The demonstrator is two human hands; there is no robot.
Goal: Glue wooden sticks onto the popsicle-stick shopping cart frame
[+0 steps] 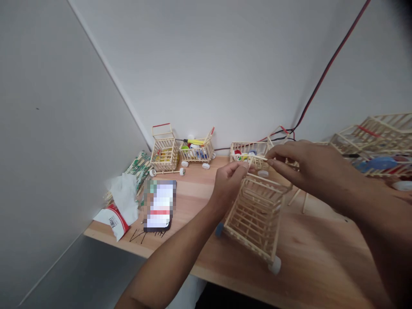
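Stick cart point(252, 216), white wheel point(274, 265) at near corner, is pinched at its upper frame by the left hand point(227, 184); the right hand point(304, 162), fingertips closed, holds a thin stick point(261, 158).

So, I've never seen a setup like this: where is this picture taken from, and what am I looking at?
There's no machine doing the work here, just a person's bare hands. The single picture comes from a camera worn on the head, looking forward and down.

The left hand seems to grip the upper end of a stick cart, tilted above the wooden table. The right hand pinches a thin stick beside it.

Further left lie a phone with a blurred-out screen and a red-and-white packet. More little carts stand along the wall, such as the one with a red handle at far left.
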